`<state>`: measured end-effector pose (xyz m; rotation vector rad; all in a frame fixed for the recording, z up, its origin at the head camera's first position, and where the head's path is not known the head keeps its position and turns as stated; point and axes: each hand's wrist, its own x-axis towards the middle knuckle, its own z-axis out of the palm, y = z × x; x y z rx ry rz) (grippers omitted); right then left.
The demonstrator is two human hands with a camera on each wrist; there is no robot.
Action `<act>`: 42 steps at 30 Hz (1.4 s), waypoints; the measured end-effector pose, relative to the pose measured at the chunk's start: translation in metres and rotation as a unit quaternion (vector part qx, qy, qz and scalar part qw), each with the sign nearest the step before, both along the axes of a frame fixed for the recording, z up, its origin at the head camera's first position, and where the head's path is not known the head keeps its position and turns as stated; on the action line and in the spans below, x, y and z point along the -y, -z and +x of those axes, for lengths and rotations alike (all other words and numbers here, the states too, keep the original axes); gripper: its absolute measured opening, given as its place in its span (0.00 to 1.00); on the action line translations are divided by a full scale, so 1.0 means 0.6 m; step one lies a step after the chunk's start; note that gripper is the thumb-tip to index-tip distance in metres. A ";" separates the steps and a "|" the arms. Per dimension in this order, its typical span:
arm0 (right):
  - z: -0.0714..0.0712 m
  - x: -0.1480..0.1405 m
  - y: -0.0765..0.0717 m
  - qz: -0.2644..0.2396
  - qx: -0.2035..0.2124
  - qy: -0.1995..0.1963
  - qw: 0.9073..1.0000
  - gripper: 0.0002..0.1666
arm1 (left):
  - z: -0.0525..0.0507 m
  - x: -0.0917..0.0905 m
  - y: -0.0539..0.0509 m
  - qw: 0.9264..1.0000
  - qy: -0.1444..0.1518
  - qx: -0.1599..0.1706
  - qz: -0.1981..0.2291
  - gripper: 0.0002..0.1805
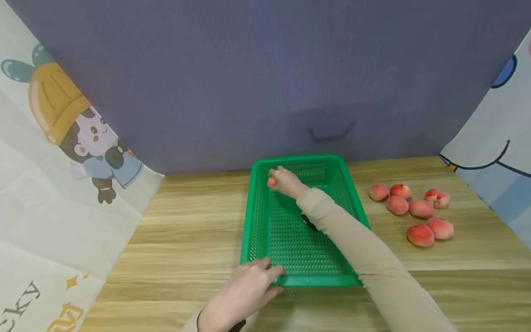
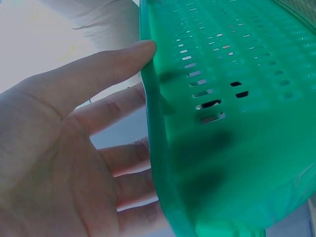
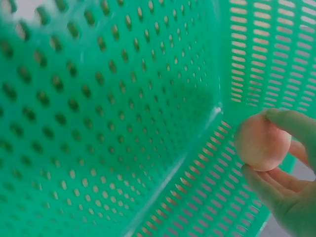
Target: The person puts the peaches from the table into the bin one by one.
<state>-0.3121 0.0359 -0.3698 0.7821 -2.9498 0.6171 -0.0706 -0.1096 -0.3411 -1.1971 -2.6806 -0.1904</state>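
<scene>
A flat reddish peach (image 3: 262, 141) is held between the thumb and fingers of my right hand (image 1: 287, 181), inside the far left part of a green plastic basket (image 1: 307, 280). In the right wrist view the peach is close to the slotted basket walls. At the near left corner, my left hand (image 1: 249, 286) grips the basket rim (image 2: 157, 133), thumb on one side and fingers on the other. To the right of the basket, several peaches lie loose on the table, among them one with a split-looking surface (image 1: 437, 198).
The wooden table (image 1: 186, 240) runs under the basket and peaches. A grey-blue panel (image 1: 207, 83) stands behind the basket's far edge. Printed sheets with cartoon figures hang at the left (image 1: 95, 138) and right (image 1: 498, 147).
</scene>
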 end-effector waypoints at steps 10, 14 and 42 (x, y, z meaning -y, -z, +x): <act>-0.006 -0.001 0.027 -0.008 0.004 0.012 1.000 0.22 | -0.001 0.000 0.002 1.000 0.008 -0.011 0.001 0.13; -0.009 -0.001 0.038 -0.011 -0.006 0.013 1.000 0.23 | -0.002 0.000 0.003 1.000 0.010 -0.012 0.005 0.14; -0.006 0.025 0.063 0.059 -0.059 -0.003 0.997 0.19 | -0.001 0.000 0.006 0.999 0.019 -0.032 0.009 0.15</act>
